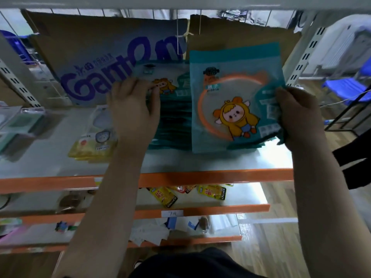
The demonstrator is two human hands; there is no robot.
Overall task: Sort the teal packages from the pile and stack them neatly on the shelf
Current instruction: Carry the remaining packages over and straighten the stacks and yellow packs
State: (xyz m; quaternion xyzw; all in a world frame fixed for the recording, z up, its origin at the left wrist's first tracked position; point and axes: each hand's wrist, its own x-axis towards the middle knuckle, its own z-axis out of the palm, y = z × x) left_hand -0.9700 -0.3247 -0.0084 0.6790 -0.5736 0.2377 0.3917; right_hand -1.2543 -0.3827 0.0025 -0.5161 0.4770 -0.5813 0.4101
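A teal package (236, 101) with an orange ring and a cartoon child on it stands nearly upright over the shelf (200, 163). My right hand (297, 117) grips its right edge, with more teal packages behind it. To the left lies a stack of teal packages (172, 117) on the shelf. My left hand (134, 109) rests on the stack's left side, fingers curled over its upper edge.
A cardboard box with purple lettering (112, 67) stands at the shelf's back. Yellow packets (90, 145) lie left of my left hand. Lower orange-edged shelves (200, 209) hold yellow sachets and papers. A blue chair (345, 87) stands at the right.
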